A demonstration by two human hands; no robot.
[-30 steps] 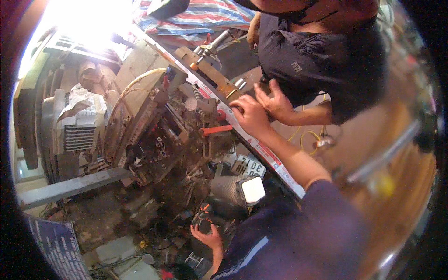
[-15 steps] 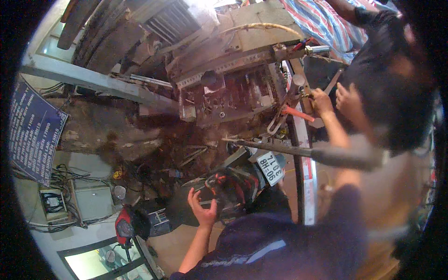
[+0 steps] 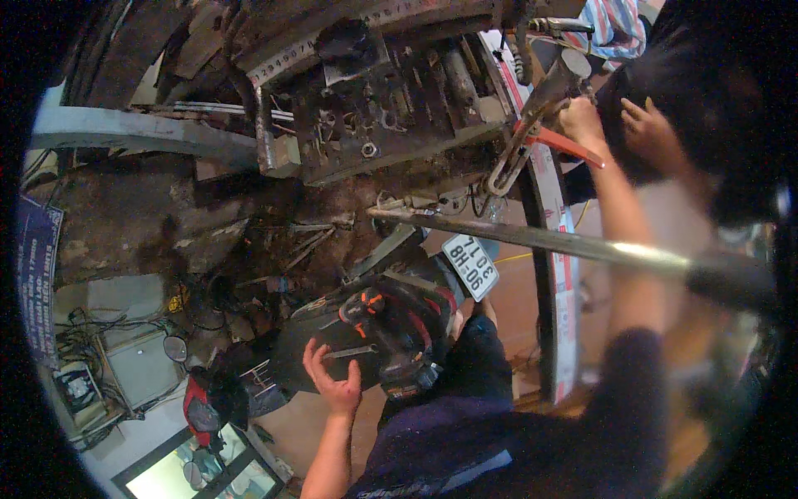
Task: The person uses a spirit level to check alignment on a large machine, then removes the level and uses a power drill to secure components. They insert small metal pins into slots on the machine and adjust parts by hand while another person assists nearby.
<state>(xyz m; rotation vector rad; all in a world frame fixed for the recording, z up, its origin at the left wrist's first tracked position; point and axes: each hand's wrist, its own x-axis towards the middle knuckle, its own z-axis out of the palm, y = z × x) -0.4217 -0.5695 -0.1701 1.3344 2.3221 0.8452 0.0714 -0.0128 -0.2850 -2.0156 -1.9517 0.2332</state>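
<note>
My left hand (image 3: 334,378) is raised with fingers curved and apart over the dark seat of a motorbike (image 3: 303,345). A thin pale strip (image 3: 349,353) shows between its thumb and fingers, seemingly behind it. Just right of that hand lies a black cordless drill with orange parts (image 3: 397,353). My right hand (image 3: 582,122) is closed beside a metal tool with a round end (image 3: 573,63); what its fingers grip is hidden. An orange-red handle (image 3: 567,145) runs just below my right fist. Across the view, below my right hand, stretches a long metal bar (image 3: 540,239).
A tool-filled workbench tray (image 3: 391,154) with a loose nut (image 3: 369,150) lies ahead. Another person's hand (image 3: 652,129) is close to my right hand. An upright post (image 3: 555,291), a licence plate (image 3: 470,266) and wall wiring boxes (image 3: 137,366) stand around.
The view has shifted, so the bench sits higher and looks nearer. My right hand stays closed by the round-ended tool. My left hand remains open near the drill, which now shows more clearly.
</note>
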